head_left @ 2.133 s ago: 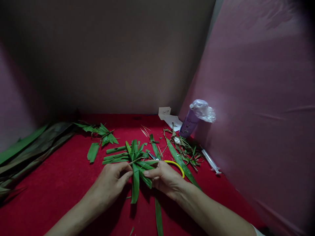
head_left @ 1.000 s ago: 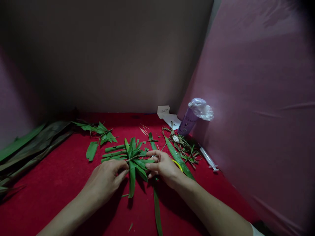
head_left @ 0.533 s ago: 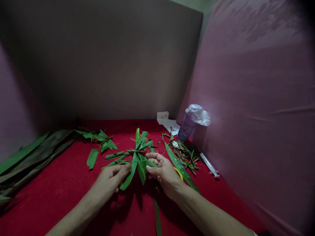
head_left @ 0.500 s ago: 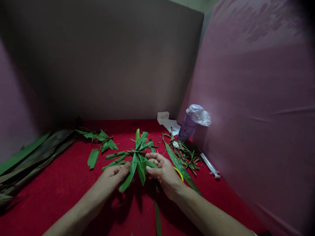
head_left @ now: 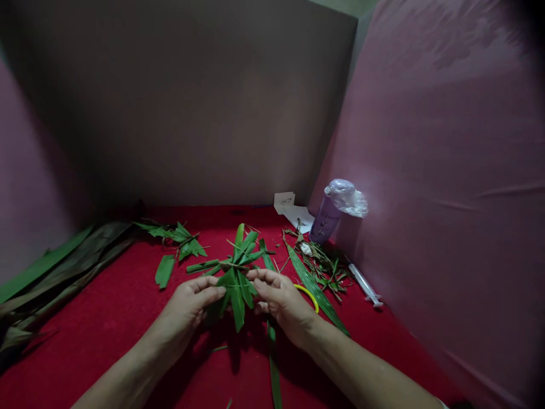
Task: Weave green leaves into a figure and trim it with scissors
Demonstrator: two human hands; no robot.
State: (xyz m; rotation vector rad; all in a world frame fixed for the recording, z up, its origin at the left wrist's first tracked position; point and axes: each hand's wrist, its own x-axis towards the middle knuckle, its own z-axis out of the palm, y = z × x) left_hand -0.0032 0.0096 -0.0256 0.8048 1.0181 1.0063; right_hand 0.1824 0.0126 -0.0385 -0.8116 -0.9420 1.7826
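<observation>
A star-shaped bundle of cut green leaf strips point(head_left: 237, 271), pinned on a thin stick, is lifted slightly above the red cloth point(head_left: 106, 318). My left hand point(head_left: 187, 309) pinches the lower left strips of the bundle. My right hand point(head_left: 281, 298) grips the bundle's right side, fingers curled round the stick and strips. A long narrow leaf strip point(head_left: 272, 358) lies on the cloth under my right wrist.
A yellow ring point(head_left: 310, 294) lies right of my right hand, beside a long leaf point(head_left: 315, 289). Dry leaf scraps point(head_left: 323, 264), a syringe point(head_left: 364, 282), a purple bottle point(head_left: 330, 213) and paper point(head_left: 293, 207) stand back right. Long leaves point(head_left: 55, 267) lie left; cut pieces point(head_left: 179, 238) behind.
The leaf bundle has been raised off the cloth and turned in both hands; its lower strips now hang shorter toward me. My fingers have shifted closer to its centre.
</observation>
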